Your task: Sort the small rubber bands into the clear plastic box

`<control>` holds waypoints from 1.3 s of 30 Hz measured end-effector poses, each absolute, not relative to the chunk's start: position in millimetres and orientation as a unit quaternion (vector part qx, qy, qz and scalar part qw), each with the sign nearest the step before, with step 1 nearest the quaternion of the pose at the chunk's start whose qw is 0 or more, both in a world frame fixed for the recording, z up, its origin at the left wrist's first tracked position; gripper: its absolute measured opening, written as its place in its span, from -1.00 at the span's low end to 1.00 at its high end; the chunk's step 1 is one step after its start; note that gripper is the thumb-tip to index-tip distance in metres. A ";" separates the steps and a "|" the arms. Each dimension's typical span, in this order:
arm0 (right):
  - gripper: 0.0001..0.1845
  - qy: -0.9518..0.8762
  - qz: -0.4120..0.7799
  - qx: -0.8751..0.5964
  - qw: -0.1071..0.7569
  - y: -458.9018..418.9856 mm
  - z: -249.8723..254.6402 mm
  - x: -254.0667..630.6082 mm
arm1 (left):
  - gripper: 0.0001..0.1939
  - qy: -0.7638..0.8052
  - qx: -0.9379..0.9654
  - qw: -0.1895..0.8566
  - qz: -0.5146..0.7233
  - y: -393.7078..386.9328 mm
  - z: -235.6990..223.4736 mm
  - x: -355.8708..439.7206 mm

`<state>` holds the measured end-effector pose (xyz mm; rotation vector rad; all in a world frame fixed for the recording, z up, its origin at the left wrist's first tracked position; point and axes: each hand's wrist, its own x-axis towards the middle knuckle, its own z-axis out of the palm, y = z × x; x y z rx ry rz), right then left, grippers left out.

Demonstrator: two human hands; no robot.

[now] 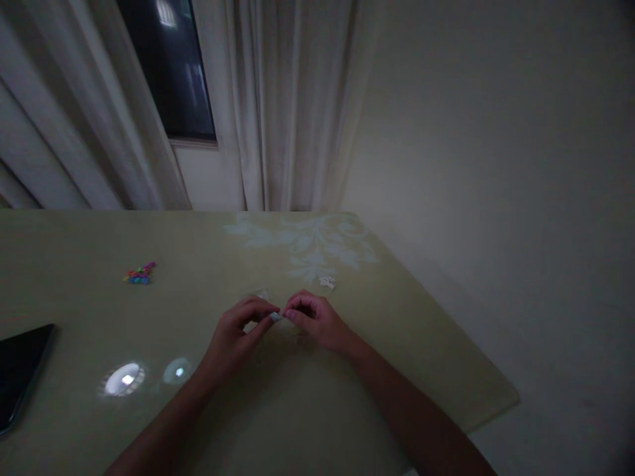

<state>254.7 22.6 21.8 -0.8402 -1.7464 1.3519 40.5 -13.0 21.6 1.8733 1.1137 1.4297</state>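
My left hand pinches a small whitish piece between thumb and fingertips, above the glossy table. From the right, my right hand meets it, thumb and forefinger pressed together at the end of that piece. Whether the right fingertips grip the piece itself or something thinner is too small to make out. Just behind the hands lies a clear plastic scrap. Some small white pieces rest on the table beyond my right hand.
A little heap of colourful small pieces sits at the left. A dark tablet or phone lies at the near left edge. Curtains and a wall stand behind and right of the table.
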 end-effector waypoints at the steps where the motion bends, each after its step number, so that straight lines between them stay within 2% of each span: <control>1: -0.72 -0.693 0.507 -0.338 0.386 23.5 21.1 255.1 | -0.89 0.417 0.690 0.259 0.533 -12.8 22.1 39.5; 5: -0.96 -0.762 0.405 -0.362 0.352 19.8 17.2 253.8 | -0.86 0.442 0.664 0.256 0.546 -11.5 19.1 36.0; 10: -0.82 -0.848 0.353 -0.285 0.276 5.5 6.2 243.7 | -0.82 0.459 0.640 0.296 0.540 -11.6 16.1 35.5; 19: -0.82 -0.904 0.237 -0.282 0.216 -2.2 -1.7 234.3 | -0.82 0.470 0.623 0.284 0.557 -9.1 16.3 34.8; 33: -0.79 -0.916 0.214 -0.271 0.205 -2.3 -5.4 232.8 | -0.86 0.457 0.627 0.284 0.564 -10.1 22.8 34.8; 39: -0.83 -0.904 0.247 -0.279 0.211 -2.1 -4.4 233.5 | -0.87 0.431 0.608 0.323 0.583 -10.6 21.7 36.2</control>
